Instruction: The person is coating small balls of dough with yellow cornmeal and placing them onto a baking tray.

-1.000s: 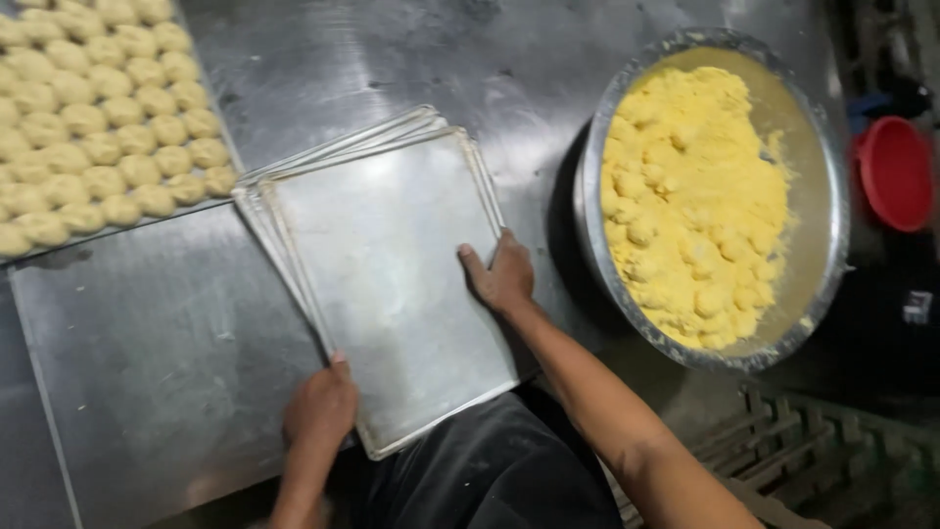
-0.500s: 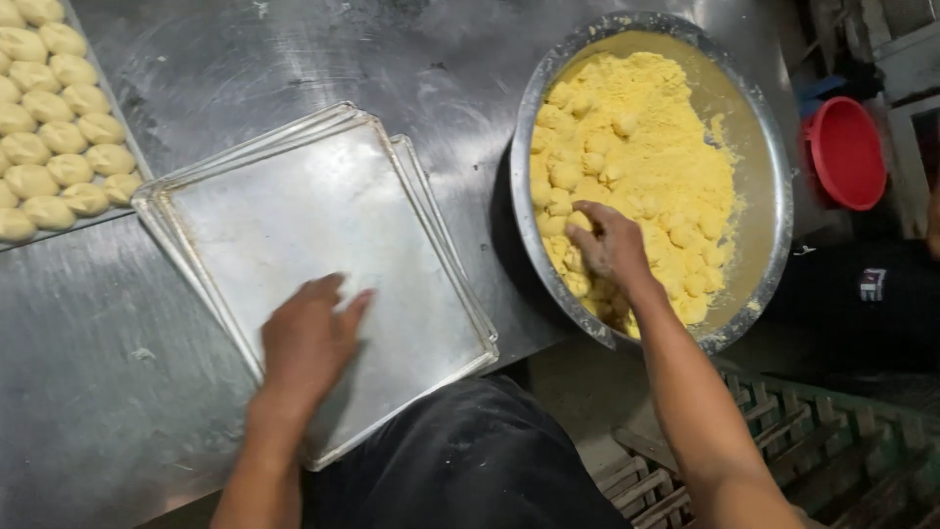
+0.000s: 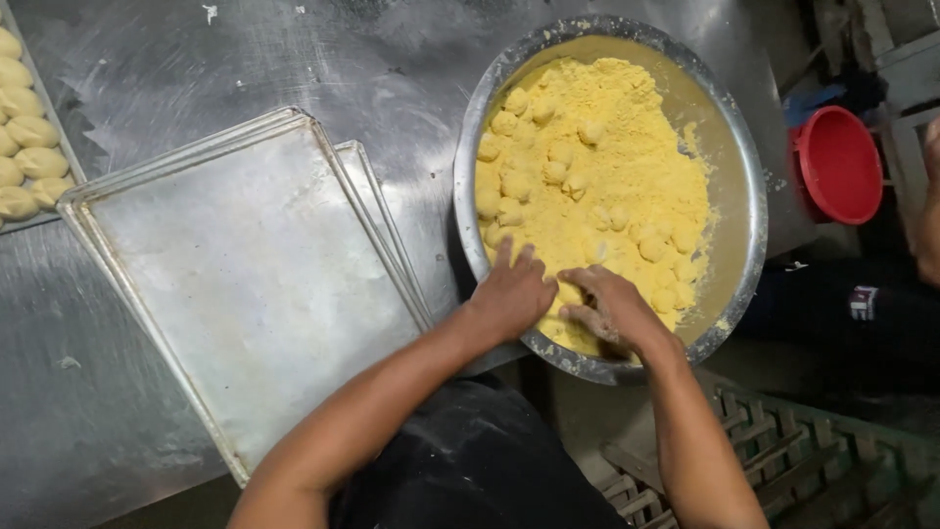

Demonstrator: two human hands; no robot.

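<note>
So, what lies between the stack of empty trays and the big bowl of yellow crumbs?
Head view: only a narrow strip of bare metal table separates trays and bowl.

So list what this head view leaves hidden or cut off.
- Left hand and right hand: whether either holds dough, fingers buried in the yellow crumb mix.
- Tray of dough pieces: cut by left edge.
- Lower trays: count hidden under the top tray.

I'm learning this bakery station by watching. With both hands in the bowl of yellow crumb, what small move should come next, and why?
Probably lift one coated dough ball out toward the empty tray. Both the left hand and right hand sit in the crumb at the near rim of the metal bowl, and the top tray is bare.
</note>
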